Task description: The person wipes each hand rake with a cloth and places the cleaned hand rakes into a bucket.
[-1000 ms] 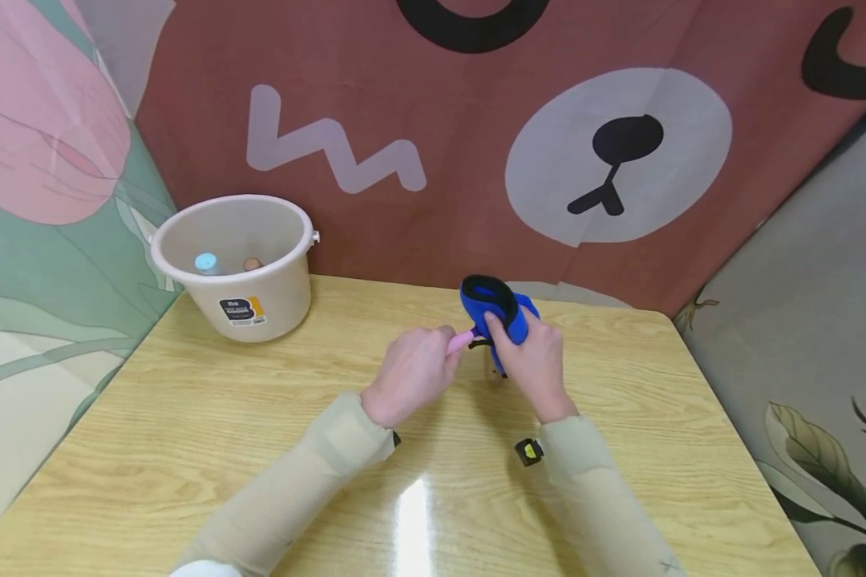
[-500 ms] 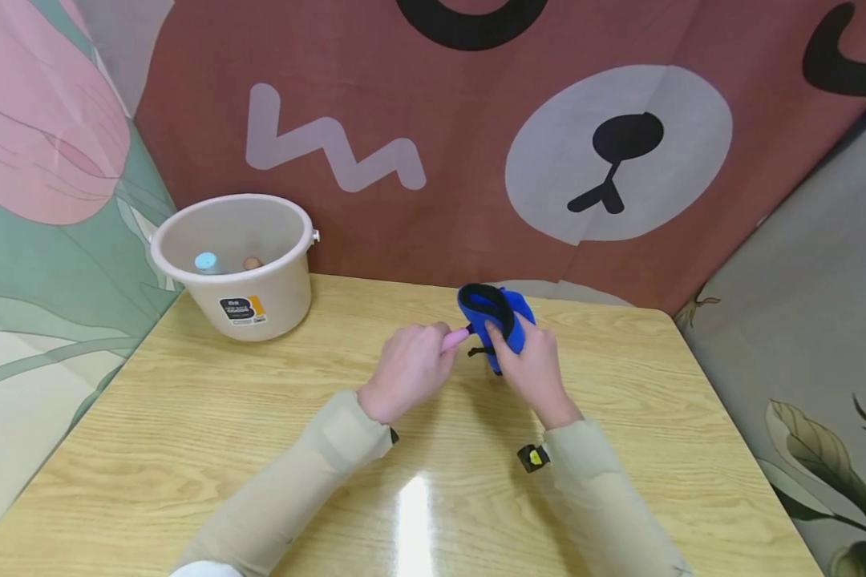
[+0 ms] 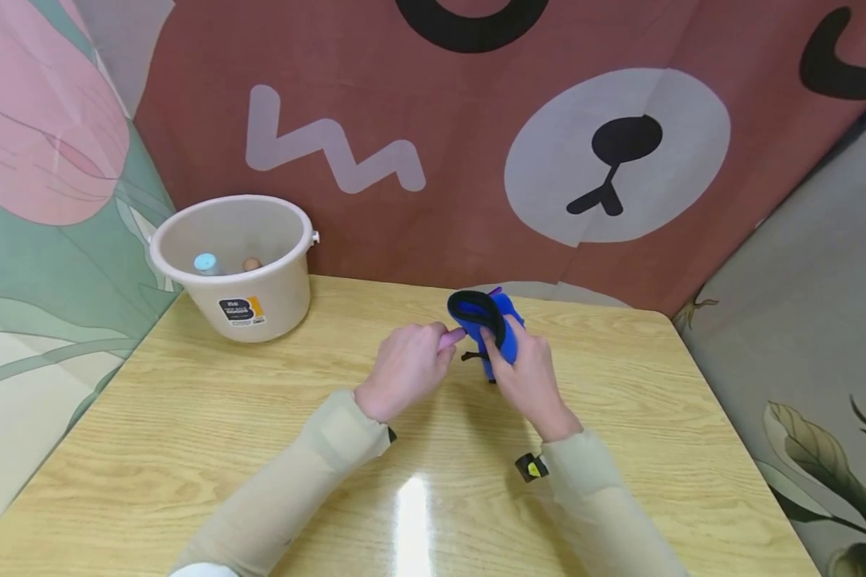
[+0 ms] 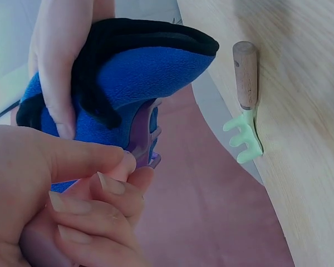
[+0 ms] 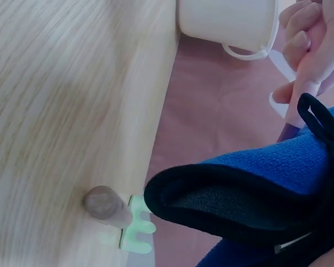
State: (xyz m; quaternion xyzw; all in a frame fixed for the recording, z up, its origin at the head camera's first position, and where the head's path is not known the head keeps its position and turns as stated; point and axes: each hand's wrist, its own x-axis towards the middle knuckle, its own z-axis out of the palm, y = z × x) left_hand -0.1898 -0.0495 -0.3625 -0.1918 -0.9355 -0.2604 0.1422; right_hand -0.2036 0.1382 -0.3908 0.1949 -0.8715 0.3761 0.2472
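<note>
My left hand (image 3: 406, 365) grips the pink handle (image 3: 451, 338) of a small tool. Its purple pronged head (image 4: 142, 130) shows partly in the left wrist view, up against a folded blue cloth (image 3: 507, 340) with black edging. The right hand (image 3: 530, 377) holds that cloth around the head, thumb on the near side, and hides much of the head. A thin black loop (image 5: 317, 117) hangs from the cloth's edge. Beyond the cloth, a little green fork (image 4: 245, 139) with a wooden handle (image 4: 245, 75) lies on the table; in the head view it is hidden.
A beige bucket (image 3: 274, 304) stands at the table's back left, with a light blue-topped item (image 3: 206, 263) and a brown rounded one (image 3: 252, 264) inside. Behind the wooden table (image 3: 209, 433) hangs a printed brown curtain (image 3: 462, 160).
The right hand and the cloth have shifted a little left and nearer to me along the tool. A purple tip now shows above the cloth. My left hand has barely moved.
</note>
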